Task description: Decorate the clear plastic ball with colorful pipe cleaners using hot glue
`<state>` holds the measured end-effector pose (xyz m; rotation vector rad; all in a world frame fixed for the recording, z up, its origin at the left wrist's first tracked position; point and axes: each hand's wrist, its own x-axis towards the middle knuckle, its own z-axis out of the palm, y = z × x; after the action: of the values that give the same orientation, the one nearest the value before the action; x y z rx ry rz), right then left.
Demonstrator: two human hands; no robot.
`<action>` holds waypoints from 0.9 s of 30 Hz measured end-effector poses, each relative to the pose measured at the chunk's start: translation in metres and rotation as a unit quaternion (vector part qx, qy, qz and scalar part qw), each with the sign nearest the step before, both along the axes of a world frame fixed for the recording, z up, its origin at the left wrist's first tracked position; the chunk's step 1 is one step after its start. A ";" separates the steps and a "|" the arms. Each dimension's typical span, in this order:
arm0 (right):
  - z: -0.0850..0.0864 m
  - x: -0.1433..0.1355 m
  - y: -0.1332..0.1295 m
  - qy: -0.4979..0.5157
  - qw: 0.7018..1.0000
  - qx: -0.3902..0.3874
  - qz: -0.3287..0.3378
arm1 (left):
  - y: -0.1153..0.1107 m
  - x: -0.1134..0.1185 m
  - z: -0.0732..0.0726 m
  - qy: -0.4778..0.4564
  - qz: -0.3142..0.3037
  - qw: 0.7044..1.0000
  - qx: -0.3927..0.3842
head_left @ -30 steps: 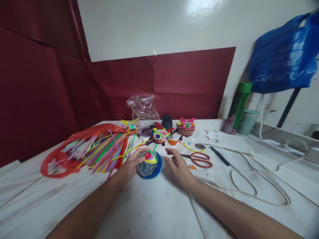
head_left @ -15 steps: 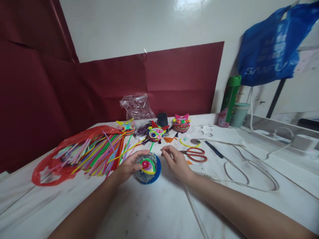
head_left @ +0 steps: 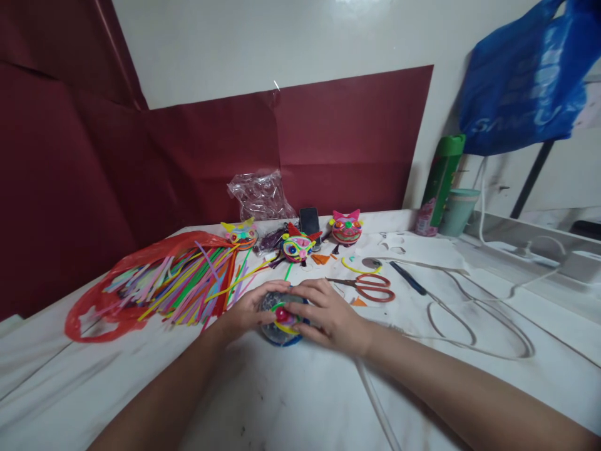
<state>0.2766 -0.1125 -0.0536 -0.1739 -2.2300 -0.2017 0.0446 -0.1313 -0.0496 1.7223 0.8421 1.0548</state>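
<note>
Between my hands is a round, greyish see-through ball with a blue lower rim. An eye-shaped decoration sits on its front, with a red dome ringed by green, white and yellow strips. My left hand grips the ball from the left, its thumb beside the red dome. Over the right side lies my right hand, its curled fingers pressing on the ball and the decoration's edge. Those fingers hide much of the ball's right half.
Behind stand decorated lion-like heads: yellow, multicoloured and pink. A red bag of colourful strips lies left. Scissors, a dark-handled tool and cables lie right, near a green can and cup.
My right hand has moved left from beside the ball onto its right side, and its fingers now cover part of the decoration. My left hand keeps its hold. The view has shifted slightly.
</note>
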 end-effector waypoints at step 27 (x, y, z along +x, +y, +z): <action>-0.012 -0.005 0.004 0.055 0.996 -0.067 -0.017 | 0.016 -0.002 -0.019 -0.196 0.004 0.973 -0.125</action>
<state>0.2715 -0.1080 -0.0661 -0.2894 -2.1330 -0.0592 0.0421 -0.1153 -0.0685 1.2475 0.6941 1.1895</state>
